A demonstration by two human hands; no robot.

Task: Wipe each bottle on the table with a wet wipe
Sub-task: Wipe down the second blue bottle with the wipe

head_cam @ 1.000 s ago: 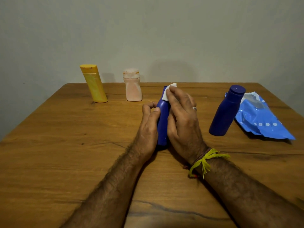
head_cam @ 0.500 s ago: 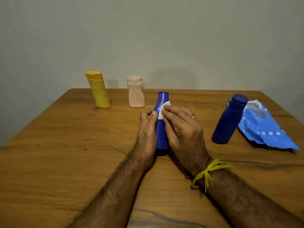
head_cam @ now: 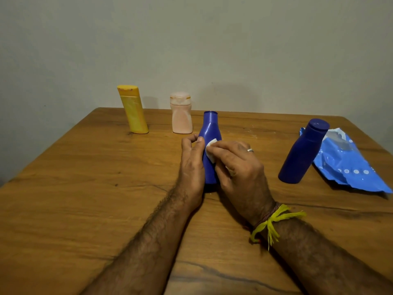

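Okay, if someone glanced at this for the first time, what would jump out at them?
Mid-table, the left hand grips a blue bottle while the right hand presses a white wet wipe on it. A second blue bottle stands at right by a blue wipes packet; a yellow bottle stands far left.

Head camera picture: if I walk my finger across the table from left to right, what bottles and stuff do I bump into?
yellow bottle → pink bottle → blue bottle held between both hands → dark blue bottle → blue wipes packet
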